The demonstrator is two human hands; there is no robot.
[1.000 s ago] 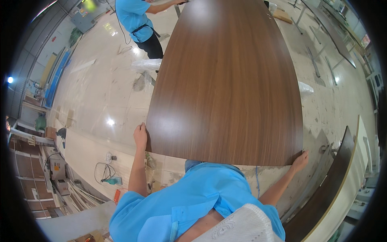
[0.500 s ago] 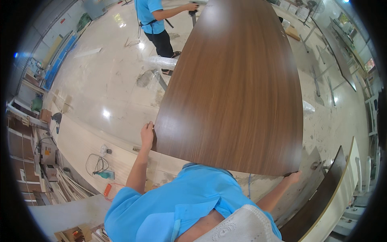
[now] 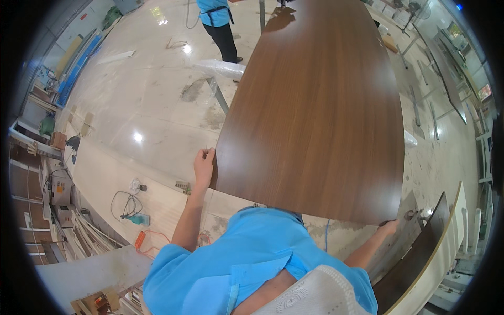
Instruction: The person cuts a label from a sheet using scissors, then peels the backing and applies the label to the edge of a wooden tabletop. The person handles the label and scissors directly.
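Note:
A large dark brown wood-grain panel (image 3: 315, 121) stretches away from my body, its near edge close to my waist. My left hand (image 3: 204, 167) grips the left edge near the close corner, the fingertips partly hidden by the board. At the near right corner, my right hand (image 3: 388, 228) is closed on the panel, most of its fingers out of sight underneath. Beyond the panel's far left side stands a co-worker (image 3: 215, 18) in a blue shirt and dark trousers. A dark object (image 3: 283, 4) shows over the far left part of the panel, too cut off to name.
Left of me, a pale board (image 3: 157, 202) carries a coiled cable (image 3: 126, 207). A metal support leg (image 3: 217, 94) and plastic wrap (image 3: 223, 68) show beside the panel. Upright boards (image 3: 430, 247) lean at my right. Another panel on a stand (image 3: 441, 71) is far right.
The panel and both my hands now appear slightly farther right in the picture. The co-worker also appears farther right and higher, with the outstretched arm no longer visible at the panel's left side.

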